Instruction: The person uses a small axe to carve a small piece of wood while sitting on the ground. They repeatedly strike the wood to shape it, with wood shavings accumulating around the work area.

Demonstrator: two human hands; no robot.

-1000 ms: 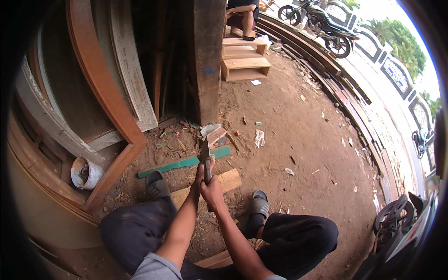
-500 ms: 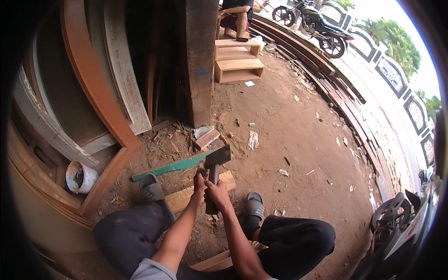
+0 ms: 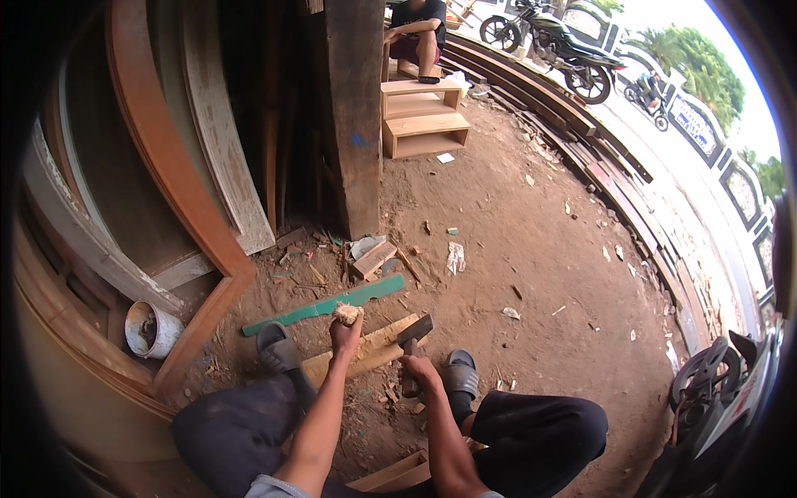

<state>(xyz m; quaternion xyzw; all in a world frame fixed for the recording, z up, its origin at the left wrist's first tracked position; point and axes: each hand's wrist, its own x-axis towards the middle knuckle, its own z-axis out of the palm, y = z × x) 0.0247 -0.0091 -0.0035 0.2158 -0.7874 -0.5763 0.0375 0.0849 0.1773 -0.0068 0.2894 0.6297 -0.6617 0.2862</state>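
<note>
My left hand (image 3: 345, 335) is closed around a wooden handle with a frayed, splintered pale top (image 3: 347, 313); whatever lies below the fist is hidden. A hammer (image 3: 415, 330) with a dark, blocky head and a thick handle is gripped in my right hand (image 3: 422, 372), to the right of the left fist. Beneath both hands a light wooden board (image 3: 374, 353) lies on the ground between my sandalled feet. Just beyond it rests a green-painted wood strip (image 3: 332, 304).
Door frames (image 3: 178, 166) lean at left, beside a white bucket (image 3: 154, 329). A thick post (image 3: 353, 124) stands ahead. Farther off are a wooden step unit (image 3: 427, 133), a seated person (image 3: 415, 33), stacked planks (image 3: 573, 124) and a motorcycle (image 3: 552, 46). Another vehicle (image 3: 722, 398) is at right.
My hands, close together before, have separated: the right has lowered with the hammer and moved right, while the left shows the frayed handle top. A motorcycle rider has appeared on the road.
</note>
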